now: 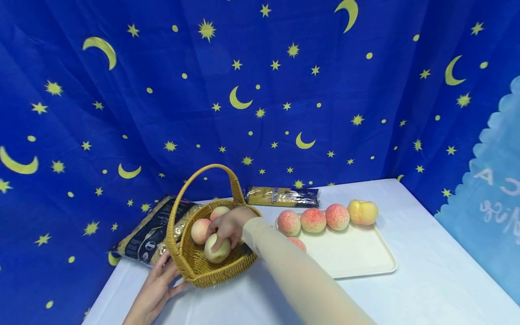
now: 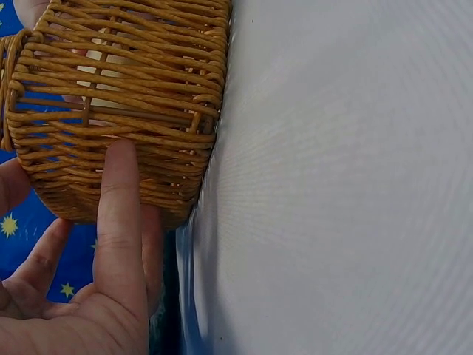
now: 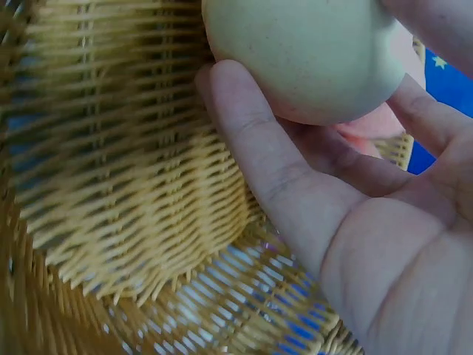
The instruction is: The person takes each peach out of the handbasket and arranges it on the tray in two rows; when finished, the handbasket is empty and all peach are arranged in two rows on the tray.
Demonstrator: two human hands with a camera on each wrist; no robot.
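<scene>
My right hand (image 1: 232,224) reaches into a brown wicker basket (image 1: 221,276) and grips a pale yellow-green peach (image 1: 217,253). In the right wrist view, fingers curve around this peach (image 3: 303,55) above the woven bottom. Two pinkish peaches, one nearer (image 1: 200,231) and one farther back (image 1: 220,211), lie beside it in the basket. My left hand (image 1: 159,286) is at the basket's near left side. Its extended fingers touch the wicker wall (image 2: 133,96) from outside, as the left wrist view shows.
A cream tray (image 1: 357,257) to the right bears several peaches (image 1: 313,220), including a yellow one (image 1: 363,212); my right sleeve partly covers it. A dark pasta bag (image 1: 142,234) lies left behind the basket. A spaghetti pack (image 1: 282,197) lies near the blue curtain.
</scene>
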